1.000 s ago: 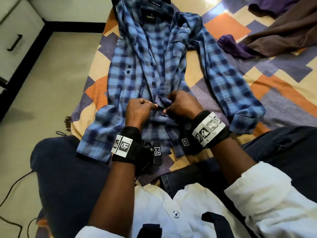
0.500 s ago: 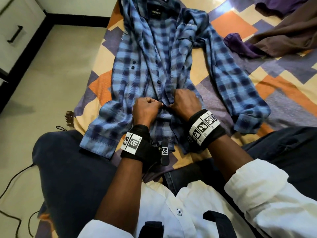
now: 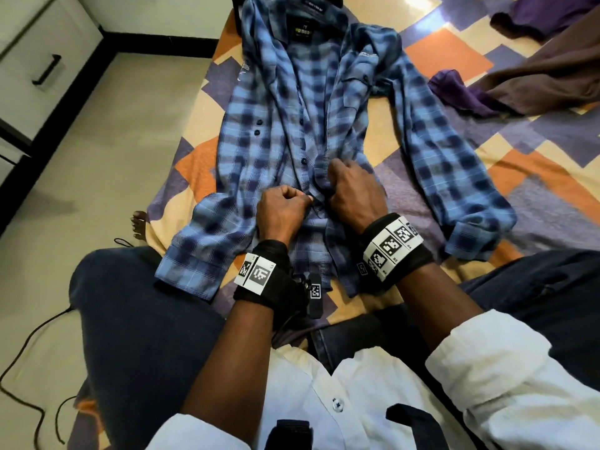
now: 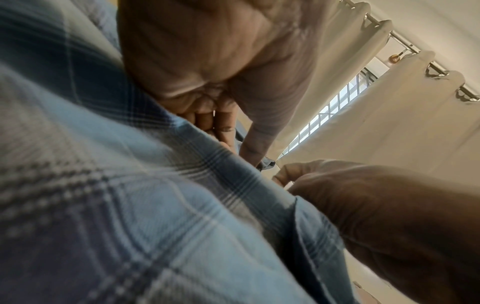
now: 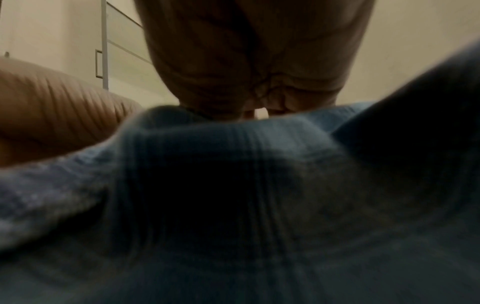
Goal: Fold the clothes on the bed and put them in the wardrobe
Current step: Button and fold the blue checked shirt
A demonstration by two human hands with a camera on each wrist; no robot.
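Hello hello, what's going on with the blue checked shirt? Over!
Left hand and right hand both pinching the shirt front, near its buttons. Shirt spread flat on the bed, not folded. Brown and purple clothes lie aside, not blocking.

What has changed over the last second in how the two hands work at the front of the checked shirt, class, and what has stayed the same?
Both hands have crept a little up the shirt's buttoned front, toward the collar. The left hand still pinches one front edge and the right hand the other, close together; nothing was let go. The shirt lies spread on the bed as before, sleeves out, and the purple and brown clothes have not moved.
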